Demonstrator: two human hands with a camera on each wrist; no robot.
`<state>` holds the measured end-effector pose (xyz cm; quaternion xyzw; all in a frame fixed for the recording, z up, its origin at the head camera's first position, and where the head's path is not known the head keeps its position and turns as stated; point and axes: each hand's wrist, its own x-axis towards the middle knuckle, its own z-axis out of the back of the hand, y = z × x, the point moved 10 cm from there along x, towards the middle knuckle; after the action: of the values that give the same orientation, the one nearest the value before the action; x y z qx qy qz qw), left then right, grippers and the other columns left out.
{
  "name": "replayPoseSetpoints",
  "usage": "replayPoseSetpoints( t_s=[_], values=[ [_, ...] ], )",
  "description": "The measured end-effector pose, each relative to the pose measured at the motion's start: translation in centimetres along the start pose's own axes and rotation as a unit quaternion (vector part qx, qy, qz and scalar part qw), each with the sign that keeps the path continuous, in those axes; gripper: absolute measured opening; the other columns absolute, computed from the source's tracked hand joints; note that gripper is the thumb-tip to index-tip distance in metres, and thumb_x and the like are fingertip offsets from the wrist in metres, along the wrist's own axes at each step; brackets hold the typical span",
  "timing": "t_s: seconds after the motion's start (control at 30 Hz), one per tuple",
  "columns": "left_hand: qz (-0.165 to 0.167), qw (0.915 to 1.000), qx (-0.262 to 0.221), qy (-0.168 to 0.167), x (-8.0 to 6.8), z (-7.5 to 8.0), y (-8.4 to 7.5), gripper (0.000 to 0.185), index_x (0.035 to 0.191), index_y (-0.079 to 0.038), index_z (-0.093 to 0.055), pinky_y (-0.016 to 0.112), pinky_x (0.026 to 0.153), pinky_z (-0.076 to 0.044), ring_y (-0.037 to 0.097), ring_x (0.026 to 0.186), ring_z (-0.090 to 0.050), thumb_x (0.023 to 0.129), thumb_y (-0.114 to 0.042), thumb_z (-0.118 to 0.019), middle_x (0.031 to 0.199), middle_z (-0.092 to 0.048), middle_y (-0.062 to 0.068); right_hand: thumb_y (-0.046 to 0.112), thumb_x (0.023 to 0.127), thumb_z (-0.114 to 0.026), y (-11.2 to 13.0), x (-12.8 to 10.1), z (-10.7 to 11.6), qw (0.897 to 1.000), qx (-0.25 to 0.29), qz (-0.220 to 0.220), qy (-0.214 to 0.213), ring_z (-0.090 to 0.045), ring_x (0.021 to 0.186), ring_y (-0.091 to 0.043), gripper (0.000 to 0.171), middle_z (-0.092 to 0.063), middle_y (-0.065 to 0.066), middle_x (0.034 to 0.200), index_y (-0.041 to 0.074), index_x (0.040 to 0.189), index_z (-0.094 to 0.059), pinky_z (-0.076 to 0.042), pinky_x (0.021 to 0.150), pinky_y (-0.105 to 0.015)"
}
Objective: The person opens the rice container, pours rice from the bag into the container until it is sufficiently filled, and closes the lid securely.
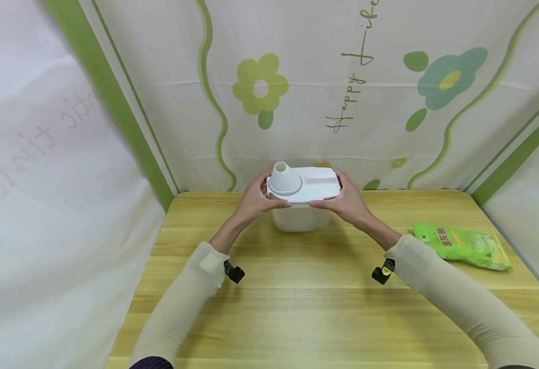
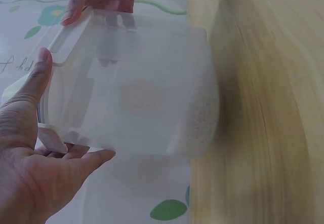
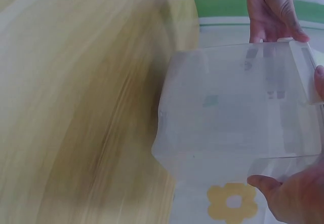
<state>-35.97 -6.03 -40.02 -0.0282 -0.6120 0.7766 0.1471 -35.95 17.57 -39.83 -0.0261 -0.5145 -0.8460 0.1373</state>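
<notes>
A translucent plastic storage container [image 1: 299, 219] with a white lid [image 1: 316, 187] is held between both hands near the table's back edge. On the lid's left part stands a white cone-shaped spout [image 1: 284, 179] with an open top. My left hand [image 1: 256, 201] grips the left end, its thumb along the lid's front edge. The right hand [image 1: 349, 201] grips the other end, also with its thumb on the front edge. In the left wrist view, pale grainy contents [image 2: 200, 120] lie at the container's bottom, close over the wood. The far fingers are partly hidden.
A green plastic packet [image 1: 463, 246] lies on the wooden table [image 1: 288, 307] at the right, beside the right forearm. White curtains with printed flowers [image 1: 260, 89] hang behind the table and along both sides. Each wrist wears a small black camera [image 1: 234, 272].
</notes>
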Motion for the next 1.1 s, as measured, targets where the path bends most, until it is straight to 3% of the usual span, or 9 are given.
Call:
replayPoseSetpoints(
  t_s=[0.27,0.53,0.8,1.1],
  values=[
    [0.017,0.9998,-0.009,-0.01,-1.6,1.3,0.6,0.102,0.16,-0.006,-0.041,0.043,0.114,-0.048,0.026,0.144,-0.053,0.075,-0.009,-0.098,0.152,-0.054,0.01,0.034,0.074,-0.1,0.9,-0.6,-1.8,1.0,0.008,0.007,0.009,-0.054,0.127,-0.029,0.119,-0.053,-0.013,0.149,0.009,0.166,-0.028,-0.049,0.098,-0.043],
    [0.025,0.9996,-0.01,-0.012,-2.6,2.1,1.3,0.102,0.16,-0.008,-0.041,0.043,0.11,-0.051,0.028,0.142,-0.055,0.075,-0.008,-0.097,0.153,-0.055,0.011,0.035,0.072,-0.1,1.1,-1.1,-2.8,1.0,0.002,-0.009,0.005,-0.055,0.129,-0.03,0.127,-0.05,-0.015,0.155,0.01,0.169,-0.021,-0.049,0.101,-0.045],
    [0.035,0.9994,-0.001,0.0,-2.9,2.7,2.0,0.104,0.16,-0.009,-0.041,0.046,0.11,-0.051,0.03,0.143,-0.054,0.074,-0.01,-0.099,0.154,-0.054,0.011,0.036,0.072,-0.1,1.2,-1.8,-3.9,1.0,0.003,-0.012,-0.006,-0.052,0.133,-0.033,0.127,-0.047,-0.018,0.156,0.008,0.168,-0.022,-0.046,0.108,-0.051],
    [0.042,0.999,-0.009,0.014,-2.9,2.6,2.7,0.107,0.162,-0.007,-0.038,0.045,0.113,-0.05,0.032,0.148,-0.048,0.074,-0.009,-0.098,0.161,-0.048,0.012,0.036,0.072,-0.1,0.8,-2.3,-4.3,1.0,-0.002,-0.013,-0.013,-0.054,0.13,-0.033,0.125,-0.05,-0.017,0.154,0.008,0.167,-0.024,-0.047,0.108,-0.051]
  ],
)
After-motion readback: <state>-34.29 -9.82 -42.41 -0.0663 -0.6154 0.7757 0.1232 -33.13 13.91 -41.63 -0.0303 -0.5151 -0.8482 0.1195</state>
